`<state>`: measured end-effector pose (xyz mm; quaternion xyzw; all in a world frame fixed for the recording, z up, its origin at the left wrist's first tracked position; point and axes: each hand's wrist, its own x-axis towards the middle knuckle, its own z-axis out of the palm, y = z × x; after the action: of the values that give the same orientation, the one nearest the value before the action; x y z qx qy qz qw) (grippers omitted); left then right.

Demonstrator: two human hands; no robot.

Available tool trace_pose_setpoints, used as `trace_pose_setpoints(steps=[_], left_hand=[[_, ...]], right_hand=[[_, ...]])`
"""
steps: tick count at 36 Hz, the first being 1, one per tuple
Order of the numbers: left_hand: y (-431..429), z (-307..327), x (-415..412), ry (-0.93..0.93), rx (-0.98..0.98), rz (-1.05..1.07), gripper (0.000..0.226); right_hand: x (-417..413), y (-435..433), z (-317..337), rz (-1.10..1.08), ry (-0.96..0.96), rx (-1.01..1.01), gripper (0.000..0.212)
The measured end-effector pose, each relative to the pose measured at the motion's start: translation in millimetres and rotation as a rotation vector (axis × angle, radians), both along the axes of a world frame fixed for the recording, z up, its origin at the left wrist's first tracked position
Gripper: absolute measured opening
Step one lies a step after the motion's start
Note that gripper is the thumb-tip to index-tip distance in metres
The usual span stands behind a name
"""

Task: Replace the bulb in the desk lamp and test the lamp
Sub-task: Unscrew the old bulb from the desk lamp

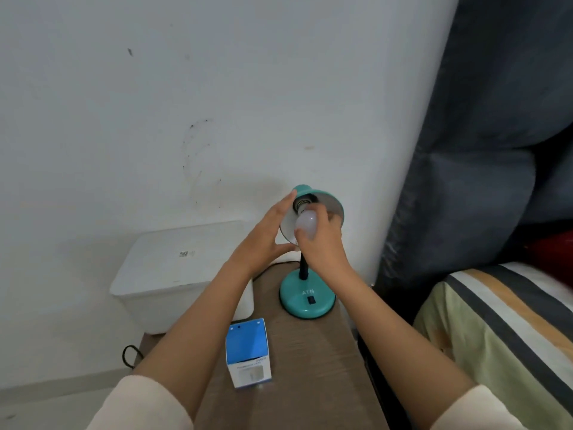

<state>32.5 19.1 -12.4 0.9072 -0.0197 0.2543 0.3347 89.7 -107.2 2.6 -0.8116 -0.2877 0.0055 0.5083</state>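
So the setup, biggest thing first: a narrow brown side table (313, 352) pushed against a white wall, with a white lidded box (183, 274) just beside it on the left and a bed with striped bedding (502, 330) on the right. On the table sits a teal desk lamp (307, 297), round weighted-looking base with a black rocker switch on top, thin black neck, and a teal shade (333, 203) tilted up toward the camera. Nearer the camera stands a small blue and white bulb box (248, 353), upright and well apart from the lamp base.

The left hand (263, 240) is open, fingers fairly straight, palm against the left rim of the shade, bracing it rather than gripping. The right hand (322, 240) is wrapped around the white bulb (305, 224), fingers closed over the dome, with the metal screw base at the mouth of the socket (305, 200) (can't tell if the threads are actually engaged or it's just lined up).

Handling-wise, my guess: the bulb looks like a frosted plastic LED type, so light and not super fragile, but smooth and a bit slippery. Best held around the widest part of the dome with fingertips, turning gently. The shade on that skinny neck will probably swing if you twist hard, so steadying the rim makes sense. The base looks heavy enough to stay put.
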Motion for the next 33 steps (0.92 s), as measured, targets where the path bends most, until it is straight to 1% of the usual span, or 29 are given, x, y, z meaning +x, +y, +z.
trace_pose_setpoints(steps=[5,9,12,14,18,21,22,25,27,29,33], left_hand=[[-2.9,-0.9,1.2,-0.008,-0.017,0.001,0.094],[-2.2,-1.3,-0.5,0.003,-0.004,0.010,0.095],[-3.1,-1.1,-1.3,0.001,0.007,0.012,0.095],[-3.5,-1.2,-1.7,-0.007,-0.006,0.021,0.095],[-2.6,-2.2,-2.1,0.000,-0.029,0.016,0.096],[-1.8,-2.6,-1.9,0.008,-0.034,0.016,0.096],[-1.6,-2.6,-1.9,0.005,-0.031,0.018,0.096],[-1.8,-2.1,-2.6,0.006,-0.010,0.016,0.097],[-2.0,-1.6,-3.2,0.007,0.008,0.017,0.098],[-1.3,-1.6,-3.2,0.005,0.007,0.017,0.098],[0.2,-2.0,-2.2,0.010,-0.005,0.015,0.099]], right_hand=[[-3.4,3.0,1.2,-0.049,0.059,0.037,0.055],[-1.3,0.4,-2.4,-0.059,-0.092,-0.111,0.062],[-0.3,-0.2,-1.4,-0.030,-0.159,-0.119,0.059],[0.4,0.6,1.0,-0.022,-0.106,-0.088,0.057],[3.9,4.3,2.5,-0.012,0.043,-0.067,0.065],[5.2,5.9,2.9,0.012,0.129,-0.064,0.065],[5.5,5.9,2.1,0.020,0.120,-0.077,0.065],[6.8,4.6,-1.7,0.021,0.011,-0.119,0.063],[8.2,4.0,-1.1,0.017,-0.041,-0.107,0.061],[8.9,5.4,3.0,0.022,-0.039,-0.063,0.060],[9.4,8.4,8.1,0.020,0.024,-0.001,0.054]])
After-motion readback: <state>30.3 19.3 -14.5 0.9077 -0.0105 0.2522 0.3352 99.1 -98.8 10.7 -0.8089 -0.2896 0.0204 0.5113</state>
